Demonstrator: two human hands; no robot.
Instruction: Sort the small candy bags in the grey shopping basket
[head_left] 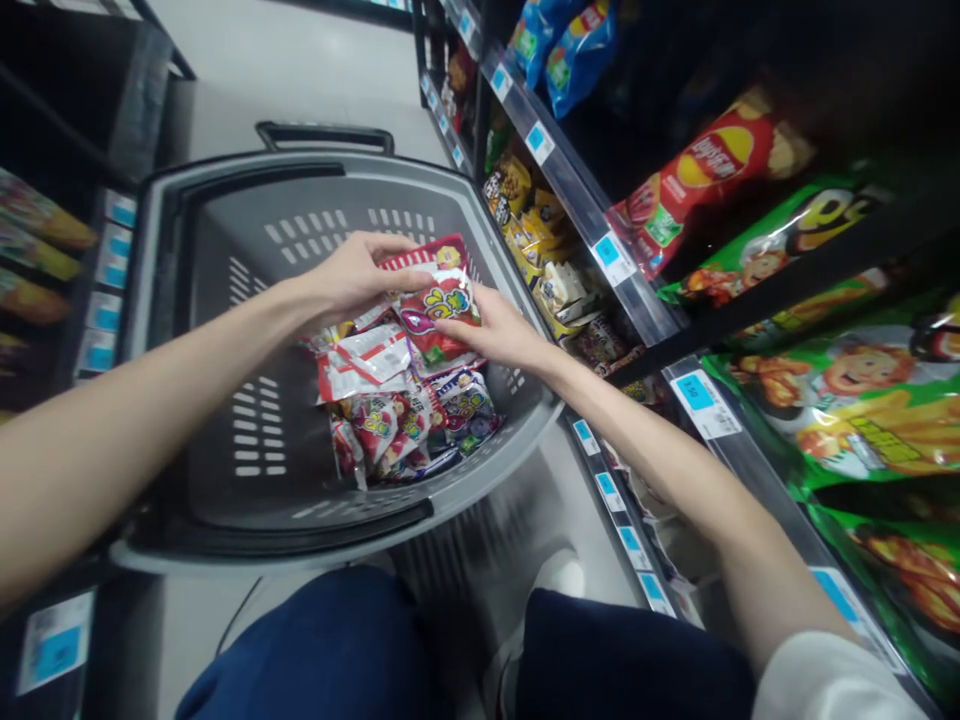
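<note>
Inside a grey shopping basket [457, 200], both of my hands hold a red candy packet [444, 305] above a pile of other packets. My left hand [360, 270] has its fingers closed on the packet's upper left side. From the right, my right hand [499, 325] grips the same packet, with the thumb across its front. Beneath lie a white-and-red packet [367, 362] turned back side up, a red-and-white packet [375, 425] and a dark blue packet [466, 400]. The lower packets overlap, so some are partly hidden.
Snack shelves with a price-tag rail [570, 175] run close along the right, bearing a red chip bag [701, 170] and green snack bags [877, 400]. Another shelf with colourful packs [34, 250] stands at the left. My knees [322, 640] are just below the basket.
</note>
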